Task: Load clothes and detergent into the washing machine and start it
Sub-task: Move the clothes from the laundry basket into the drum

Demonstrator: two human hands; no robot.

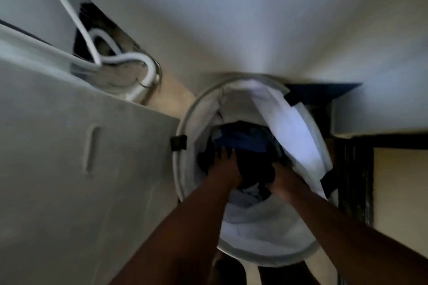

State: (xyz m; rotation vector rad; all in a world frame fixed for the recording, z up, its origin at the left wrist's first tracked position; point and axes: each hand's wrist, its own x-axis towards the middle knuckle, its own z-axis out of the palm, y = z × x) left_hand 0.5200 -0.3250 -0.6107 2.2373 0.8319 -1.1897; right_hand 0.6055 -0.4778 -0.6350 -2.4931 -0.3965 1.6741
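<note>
Both hands reach down into a round white laundry basket [185,169] that stands on the floor just beside the side of the white washing machine [69,169]. The left hand [225,168] lies with its fingers spread on the dark clothes [252,169]; the right hand [281,179] grips a fold of them. A white cloth [289,127] hangs over the far right rim. White hoses [129,60] curl behind the machine. A dark door frame [354,180] stands close on the basket's right.
</note>
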